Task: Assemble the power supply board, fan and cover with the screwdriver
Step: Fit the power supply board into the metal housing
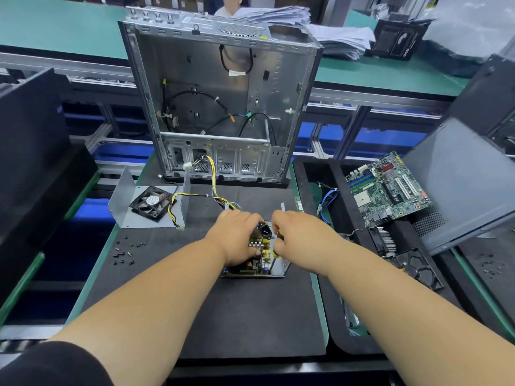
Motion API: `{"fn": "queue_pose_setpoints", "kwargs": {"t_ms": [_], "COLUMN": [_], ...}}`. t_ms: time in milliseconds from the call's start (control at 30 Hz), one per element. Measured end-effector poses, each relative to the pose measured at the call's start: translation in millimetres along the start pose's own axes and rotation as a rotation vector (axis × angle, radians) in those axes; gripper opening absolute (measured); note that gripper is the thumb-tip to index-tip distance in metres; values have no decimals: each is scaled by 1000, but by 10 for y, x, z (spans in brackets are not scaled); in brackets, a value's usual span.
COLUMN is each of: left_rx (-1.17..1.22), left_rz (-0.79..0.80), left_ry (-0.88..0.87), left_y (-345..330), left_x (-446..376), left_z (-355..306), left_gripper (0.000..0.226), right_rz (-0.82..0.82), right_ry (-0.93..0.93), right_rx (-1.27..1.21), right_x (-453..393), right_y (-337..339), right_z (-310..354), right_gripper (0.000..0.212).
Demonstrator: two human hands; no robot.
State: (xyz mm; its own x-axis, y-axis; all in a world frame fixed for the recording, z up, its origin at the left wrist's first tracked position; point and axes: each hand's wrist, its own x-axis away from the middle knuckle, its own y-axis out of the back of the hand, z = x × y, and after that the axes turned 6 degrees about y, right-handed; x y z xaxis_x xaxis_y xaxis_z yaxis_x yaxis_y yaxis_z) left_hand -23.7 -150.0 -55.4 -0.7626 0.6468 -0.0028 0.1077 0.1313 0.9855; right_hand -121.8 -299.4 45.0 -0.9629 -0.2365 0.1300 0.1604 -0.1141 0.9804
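The power supply board lies in its metal tray on the black foam mat, with a black mains socket at its far end. My left hand lies on the board's left side and grips it. My right hand holds the yellow-handled screwdriver upright over the board's right edge. A black fan rests inside the grey metal cover at the mat's left. Yellow and black wires run from the board past the fan toward the case.
An open metal computer case stands behind the mat. Several loose black screws lie at the left. A green motherboard and a black heatsink sit in a foam tray at the right. Dark panels flank both sides.
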Motion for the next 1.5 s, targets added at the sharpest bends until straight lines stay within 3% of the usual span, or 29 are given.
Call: {"fn": "queue_pose_setpoints", "kwargs": {"t_ms": [133,433,600,733,933,1133,1267,1500], "left_rx": [1,5,-6,-12,-7,-12,-21,-24], "left_rz": [3,7,-1,2,2,4,12,9], "left_ry": [1,2,-2,-7,-1,5,6,8], "left_y": [11,-18,-21,-11,5,25,32,28], "left_x": [2,-10,-11,-7,-1,6,9,5], "left_z": [-6,8,12,11,-9,-20,-24,-22], "left_gripper": [68,67,66,64,66,66,64,67], "right_rz": [-7,-61,-105,-135,-116,-66,-44,-133], "right_ry": [-4,-160,-1,74,-69,-71,-26,-178], "right_rx": [120,342,69,33,282,-7,-100,142], "right_x": [-41,-74,-34,-6,-55,-19,34,-7], "right_y": [-51,-205,-158,-158,-231,-142,-93,-280], "right_z": [10,-97,-84,-88,-105,-113,-94,-122], "right_gripper": [18,52,14,20,33,13,17,25]}}
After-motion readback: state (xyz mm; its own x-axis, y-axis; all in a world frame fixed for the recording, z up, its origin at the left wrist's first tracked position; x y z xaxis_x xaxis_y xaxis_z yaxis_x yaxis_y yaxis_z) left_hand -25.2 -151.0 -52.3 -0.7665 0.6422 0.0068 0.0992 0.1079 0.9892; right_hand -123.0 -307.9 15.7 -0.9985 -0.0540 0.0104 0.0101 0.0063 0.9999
